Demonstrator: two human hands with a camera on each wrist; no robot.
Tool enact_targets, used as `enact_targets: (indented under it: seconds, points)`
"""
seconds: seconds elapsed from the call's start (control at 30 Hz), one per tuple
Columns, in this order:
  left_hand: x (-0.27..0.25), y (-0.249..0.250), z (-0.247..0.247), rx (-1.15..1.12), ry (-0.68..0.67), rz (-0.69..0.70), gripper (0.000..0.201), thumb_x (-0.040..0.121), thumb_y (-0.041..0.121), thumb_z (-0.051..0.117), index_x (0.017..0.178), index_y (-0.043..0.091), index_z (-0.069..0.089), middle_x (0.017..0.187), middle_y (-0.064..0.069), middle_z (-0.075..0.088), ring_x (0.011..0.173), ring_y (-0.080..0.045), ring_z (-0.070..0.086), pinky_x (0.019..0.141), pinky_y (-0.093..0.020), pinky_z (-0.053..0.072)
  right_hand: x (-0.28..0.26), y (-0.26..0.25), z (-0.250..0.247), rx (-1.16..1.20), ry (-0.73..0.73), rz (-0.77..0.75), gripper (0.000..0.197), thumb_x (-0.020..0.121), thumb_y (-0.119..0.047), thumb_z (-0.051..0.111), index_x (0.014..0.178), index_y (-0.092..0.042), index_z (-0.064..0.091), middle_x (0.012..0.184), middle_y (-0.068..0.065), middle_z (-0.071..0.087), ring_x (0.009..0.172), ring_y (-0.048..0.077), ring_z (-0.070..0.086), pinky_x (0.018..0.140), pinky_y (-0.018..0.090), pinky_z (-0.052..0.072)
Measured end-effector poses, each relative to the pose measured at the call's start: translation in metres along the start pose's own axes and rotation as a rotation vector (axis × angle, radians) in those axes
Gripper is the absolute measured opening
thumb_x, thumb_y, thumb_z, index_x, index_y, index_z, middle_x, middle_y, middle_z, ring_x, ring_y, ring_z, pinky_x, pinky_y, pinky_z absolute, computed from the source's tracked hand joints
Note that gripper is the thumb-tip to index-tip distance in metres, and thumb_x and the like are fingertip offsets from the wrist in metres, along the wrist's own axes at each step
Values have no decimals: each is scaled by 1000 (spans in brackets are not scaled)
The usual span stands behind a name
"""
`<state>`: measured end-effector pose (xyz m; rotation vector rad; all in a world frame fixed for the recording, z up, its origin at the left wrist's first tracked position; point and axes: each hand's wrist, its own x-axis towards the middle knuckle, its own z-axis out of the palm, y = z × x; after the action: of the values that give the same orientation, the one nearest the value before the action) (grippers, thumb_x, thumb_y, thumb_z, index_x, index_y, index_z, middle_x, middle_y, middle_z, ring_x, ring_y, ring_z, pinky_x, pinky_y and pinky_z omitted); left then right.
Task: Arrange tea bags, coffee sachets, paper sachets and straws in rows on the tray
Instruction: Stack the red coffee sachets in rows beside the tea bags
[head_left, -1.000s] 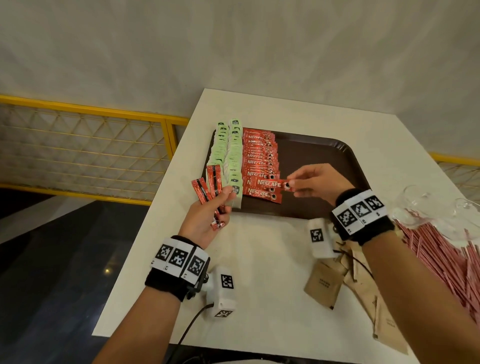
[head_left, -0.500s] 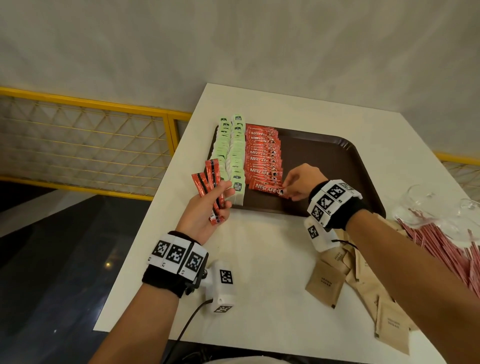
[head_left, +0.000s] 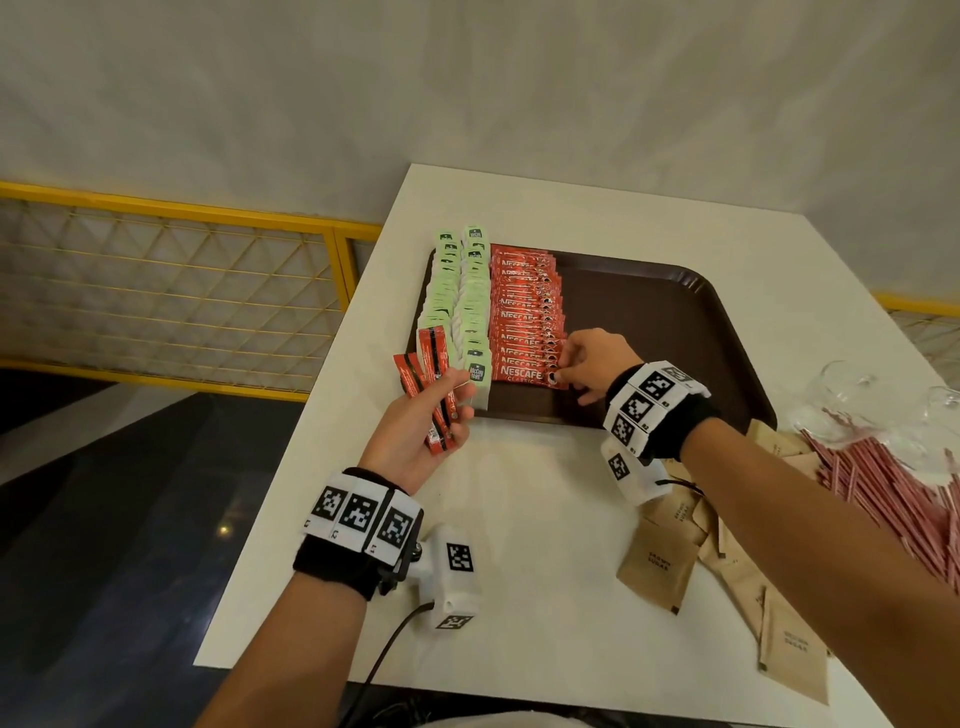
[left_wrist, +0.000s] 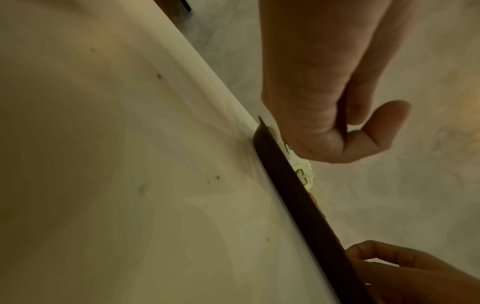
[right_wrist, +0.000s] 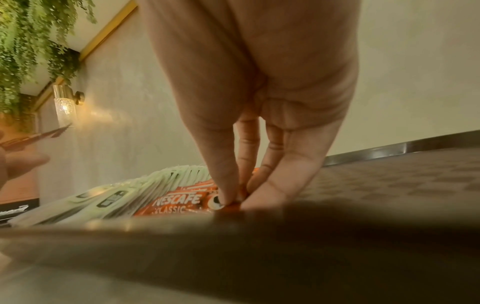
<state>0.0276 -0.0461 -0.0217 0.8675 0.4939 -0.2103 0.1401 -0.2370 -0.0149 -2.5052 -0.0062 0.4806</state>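
- while the right hand (head_left: 587, 364) lies low over the near end of the tray, its thumb and fingertips (right_wrist: 228, 197) are closed in a pinch on the right end of the nearest coffee sachet (head_left: 522, 373), which lies flat as the front piece of the red row
- the left hand (head_left: 421, 421) hovers at the tray's near left corner, fingers curled round a small fan of spare coffee sachets (head_left: 434, 374) held upright, with the thumb across them
- the coffee row (head_left: 527, 312) runs from the far edge of the tray toward the person, each sachet overlapping the one behind, and it sits right beside two rows of green tea bags (head_left: 465, 296) along the left side
- the tray (head_left: 665, 332) is bare and dark over its whole right part
- the step in hand, as i judge it, is seating this sachet squarely at the front of the coffee row; the row looks close to the near rim, so few more would fit
- the next move likely calls for letting go without dragging the sachet out of line, then drawing another from the left hand's fan
- brown paper sachets (head_left: 657, 564) lie loose on the table (head_left: 519, 545) by the right forearm, and pink straws (head_left: 893, 493) are heaped at the far right edge, near some clear glassware (head_left: 852, 384); neither kind is on the tray yet
- by that reckoning the task stands around halfway, with two kinds laid and two untouched
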Motion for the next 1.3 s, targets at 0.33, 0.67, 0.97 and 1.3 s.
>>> enact_targets:
  seconds: [0.33, 0.67, 0.97, 1.3]
  points:
    - [-3, -1, 4, 92, -100, -18, 20, 93, 12, 55, 110, 4, 61, 84, -9, 70, 69, -14, 69, 52, -18, 53, -15, -3, -9, 1, 82, -71, 21, 89, -32, 61, 101, -15, 55, 100, 1, 56, 88, 17, 60, 59, 26, 56]
    - [-5, -3, 10, 236, -142, 69, 33, 76, 25, 68, 103, 6, 64, 87, -10, 67, 53, -8, 59, 41, -12, 40, -59, -36, -10, 416, -211, -508, 10, 83, -4, 67, 93, -3, 67, 80, 4, 62, 67, 17, 61, 57, 20, 52]
    - [-1, -1, 5, 35, -44, 160, 12, 85, -3, 60, 94, 2, 66, 92, -9, 68, 64, -8, 66, 54, -11, 50, -70, -19, -5, 288, -131, -705, 15, 73, 2, 75, 83, -8, 70, 88, -4, 62, 83, 2, 59, 80, 16, 49]
    - [-3, -3, 5, 58, -56, 222, 24, 84, -5, 61, 104, 6, 66, 92, -9, 68, 74, -13, 64, 63, -16, 54, -62, -9, -2, 611, -258, -355, 17, 80, 6, 65, 91, -7, 64, 82, 8, 61, 68, 6, 64, 64, 20, 57]
